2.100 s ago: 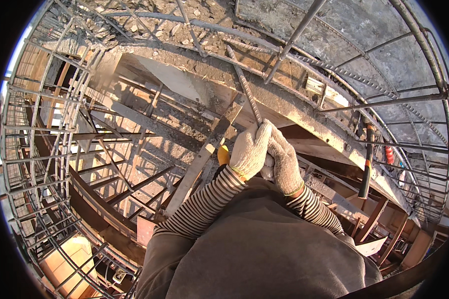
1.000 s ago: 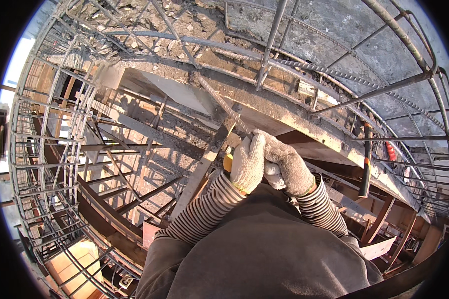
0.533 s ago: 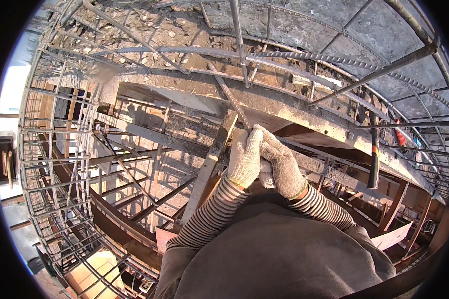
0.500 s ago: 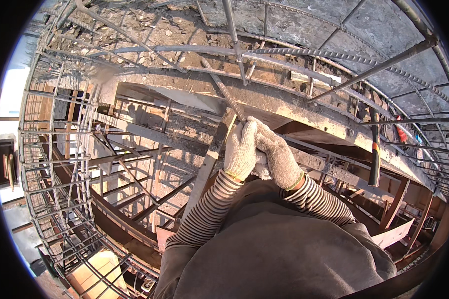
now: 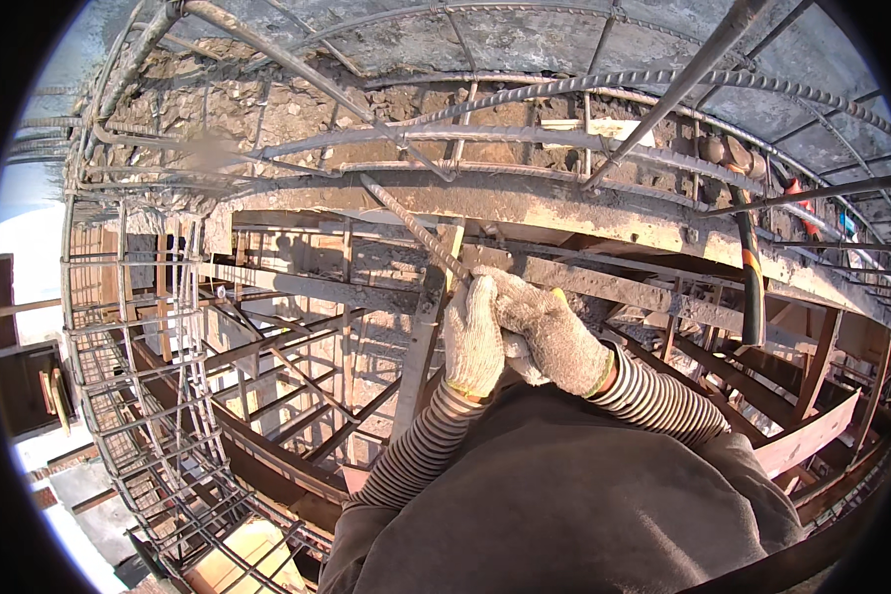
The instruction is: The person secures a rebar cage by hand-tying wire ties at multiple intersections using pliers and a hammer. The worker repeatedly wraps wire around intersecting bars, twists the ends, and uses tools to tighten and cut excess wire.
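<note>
1. Head view: fingers (image 5: 506,287) curled, our left hand (image 5: 473,337) and right hand (image 5: 556,345) gripped the near end of the ribbed bar (image 5: 411,226).
2. Its far end had swung leftward over the dusty ledge (image 5: 604,218), changing the slant, not our hold.

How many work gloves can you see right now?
2: one on the left hand, one on the right hand, close together where the ribbed bar meets them. Others may be hidden.
</note>
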Demonstrator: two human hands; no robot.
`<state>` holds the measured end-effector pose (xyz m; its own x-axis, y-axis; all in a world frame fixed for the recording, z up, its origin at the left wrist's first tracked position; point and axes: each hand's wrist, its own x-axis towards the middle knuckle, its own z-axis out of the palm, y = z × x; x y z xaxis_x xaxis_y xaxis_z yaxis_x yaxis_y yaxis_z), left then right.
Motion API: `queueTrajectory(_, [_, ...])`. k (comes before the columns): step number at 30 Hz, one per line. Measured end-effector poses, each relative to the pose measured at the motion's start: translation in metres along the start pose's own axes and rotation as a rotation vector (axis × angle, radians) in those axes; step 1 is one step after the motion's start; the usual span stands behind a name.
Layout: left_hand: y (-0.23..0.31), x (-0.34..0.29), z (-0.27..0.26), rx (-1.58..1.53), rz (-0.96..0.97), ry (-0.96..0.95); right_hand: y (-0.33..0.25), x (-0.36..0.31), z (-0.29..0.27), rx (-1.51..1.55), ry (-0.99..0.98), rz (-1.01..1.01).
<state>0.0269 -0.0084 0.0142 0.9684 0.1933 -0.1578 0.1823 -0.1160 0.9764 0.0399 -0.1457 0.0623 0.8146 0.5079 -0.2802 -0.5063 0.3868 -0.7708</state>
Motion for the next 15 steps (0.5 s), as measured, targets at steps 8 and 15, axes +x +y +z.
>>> queueTrajectory(8, [0.027,0.020,0.004,-0.161,-0.104,-0.034,-0.017,0.016,-0.013,-0.490,-0.064,-0.072])
queueTrajectory(15, [-0.003,0.041,-0.008,0.094,0.126,-0.085,-0.011,0.035,-0.022,-0.724,-0.055,-0.262])
